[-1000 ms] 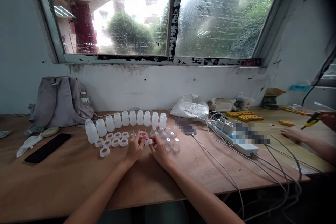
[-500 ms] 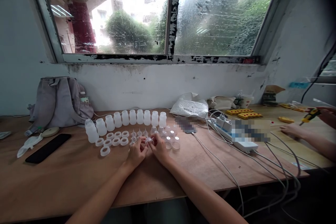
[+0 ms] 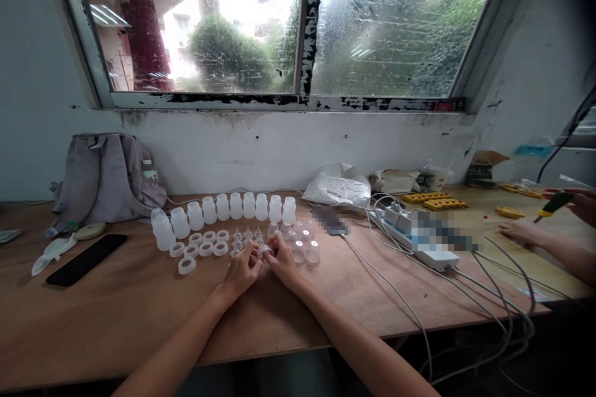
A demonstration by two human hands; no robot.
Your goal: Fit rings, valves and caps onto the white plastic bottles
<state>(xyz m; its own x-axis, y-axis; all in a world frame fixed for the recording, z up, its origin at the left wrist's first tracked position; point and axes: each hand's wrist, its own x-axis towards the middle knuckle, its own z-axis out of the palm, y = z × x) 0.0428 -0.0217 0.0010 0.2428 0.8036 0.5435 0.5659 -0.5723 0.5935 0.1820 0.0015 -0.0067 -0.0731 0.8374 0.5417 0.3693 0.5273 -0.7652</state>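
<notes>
My left hand [image 3: 243, 270] and my right hand [image 3: 282, 262] meet over the table, both closed on a translucent bottle collar ring [image 3: 265, 249]. Fingers cover part of the ring, and whether a teat sits in it I cannot tell. Just beyond my left hand are several clear bottle teats [image 3: 248, 232]. Left of them lie several loose white collar rings [image 3: 205, 250]. Several clear dome caps [image 3: 312, 253] stand to the right of my right hand. Behind all these, frosted baby bottles [image 3: 209, 211] form a curved row, the leftmost ones overlapping.
A black phone [image 3: 87, 259] and a grey backpack [image 3: 109, 177] are on the left. Right of my hands, a white power strip [image 3: 435, 255] trails cables over the table edge. A co-worker's hand [image 3: 524, 229] is at far right, with a screwdriver [image 3: 554, 206] above it.
My hands stay in almost the same place with the ring between them. The view has shifted slightly. At far right, the co-worker's screwdriver has turned a little.
</notes>
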